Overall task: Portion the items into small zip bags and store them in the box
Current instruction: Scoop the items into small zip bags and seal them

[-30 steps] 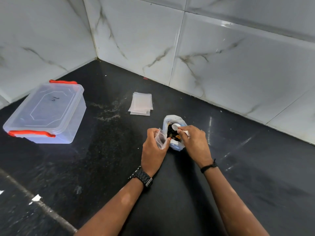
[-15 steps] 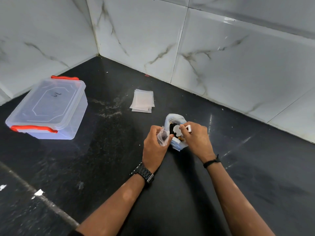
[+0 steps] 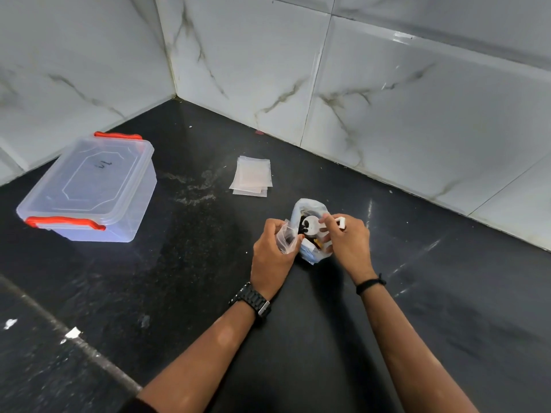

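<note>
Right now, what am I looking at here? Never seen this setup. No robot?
No robot: a person works bare-handed, filmed by one wide-angle camera worn on the head, looking down at a black counter in a tiled corner. The left hand holds a small clear zip bag. The right hand holds white pieces over a larger plastic bag of mixed items. Behind lie a stack of empty zip bags and, far left, a closed clear box with red latches.
</note>
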